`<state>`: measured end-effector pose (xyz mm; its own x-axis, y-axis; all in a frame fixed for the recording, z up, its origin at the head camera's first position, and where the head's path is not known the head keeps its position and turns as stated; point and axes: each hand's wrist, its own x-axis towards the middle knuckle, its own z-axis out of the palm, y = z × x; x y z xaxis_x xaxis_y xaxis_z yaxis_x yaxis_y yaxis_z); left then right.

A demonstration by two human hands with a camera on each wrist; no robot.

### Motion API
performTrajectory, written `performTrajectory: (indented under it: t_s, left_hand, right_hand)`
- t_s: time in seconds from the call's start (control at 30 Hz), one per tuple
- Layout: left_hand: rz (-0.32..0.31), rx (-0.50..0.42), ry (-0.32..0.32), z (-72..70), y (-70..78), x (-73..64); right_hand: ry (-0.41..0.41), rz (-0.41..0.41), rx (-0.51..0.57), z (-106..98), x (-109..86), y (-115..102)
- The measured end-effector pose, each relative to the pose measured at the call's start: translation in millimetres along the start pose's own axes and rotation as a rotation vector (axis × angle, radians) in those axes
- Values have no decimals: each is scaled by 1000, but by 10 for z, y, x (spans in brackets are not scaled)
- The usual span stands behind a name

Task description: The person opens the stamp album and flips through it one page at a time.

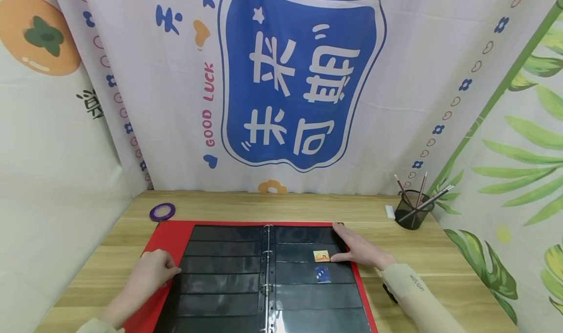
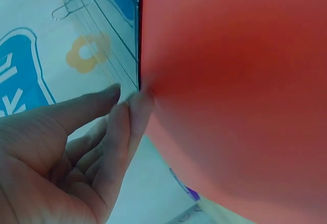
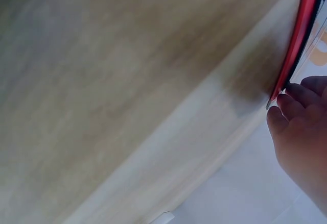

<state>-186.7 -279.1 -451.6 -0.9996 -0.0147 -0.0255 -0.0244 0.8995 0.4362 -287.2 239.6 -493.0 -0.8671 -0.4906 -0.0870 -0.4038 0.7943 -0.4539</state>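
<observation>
A red ring-binder album [image 1: 171, 235] lies spread on the wooden table, its black pocket pages [image 1: 220, 264] on both sides of the metal rings [image 1: 267, 252]. My left hand [image 1: 151, 272] is at the outer edge of the left page, pinching it between thumb and fingers over the red cover [image 2: 230, 96]. At the upper right corner rests my right hand [image 1: 362, 250], fingers extended along the edge and thumb beside a small yellow-orange stamp-like piece [image 1: 321, 256]. Below that is a small blue piece [image 1: 323, 274]. In the right wrist view, fingertips touch the red cover edge [image 3: 296, 45].
A purple ring-shaped roll [image 1: 162, 211] lies behind the album's left corner. At the back right stands a black mesh cup [image 1: 413, 215] holding several pencils, with a white block [image 1: 389, 212] next to it. Printed curtains [image 1: 184, 103] close off the back and sides.
</observation>
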Motion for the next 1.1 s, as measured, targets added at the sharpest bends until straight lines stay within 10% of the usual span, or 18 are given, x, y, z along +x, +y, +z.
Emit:
performTrajectory:
  t_s: [0.63, 1.1]
  left_hand:
    - [323, 164, 198, 334, 167, 68]
    - [386, 154, -123, 480, 72, 97]
  right_hand:
    - [21, 39, 3, 5, -20, -49]
    - [43, 5, 0, 8, -32, -77]
